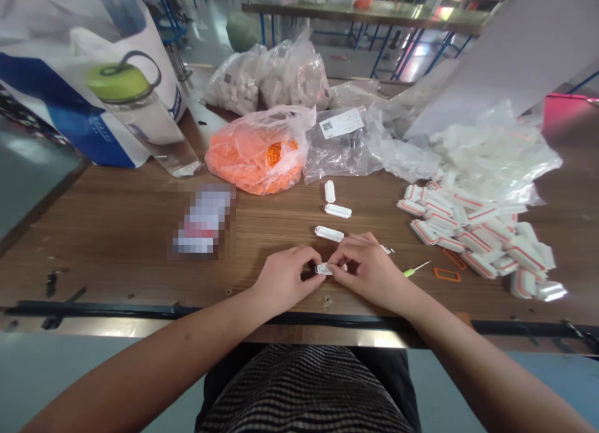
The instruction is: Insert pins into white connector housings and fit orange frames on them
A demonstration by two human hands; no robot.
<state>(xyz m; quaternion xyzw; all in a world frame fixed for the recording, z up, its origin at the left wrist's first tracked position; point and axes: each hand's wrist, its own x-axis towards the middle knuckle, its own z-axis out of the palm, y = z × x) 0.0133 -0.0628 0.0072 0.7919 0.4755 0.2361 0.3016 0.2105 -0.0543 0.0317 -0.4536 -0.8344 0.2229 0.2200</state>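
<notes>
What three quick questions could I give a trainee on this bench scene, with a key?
1. True or false: the left hand and the right hand both hold the small white piece.

2. What colour shows through the plastic bag next to the green-lidded bottle?
A. Orange
B. Blue
C. Yellow

3. Fill in the blank: beyond the hands, ____ loose white pieces lie on the wooden tabletop.

Key: 1. True. 2. A. 3. Three.
</notes>
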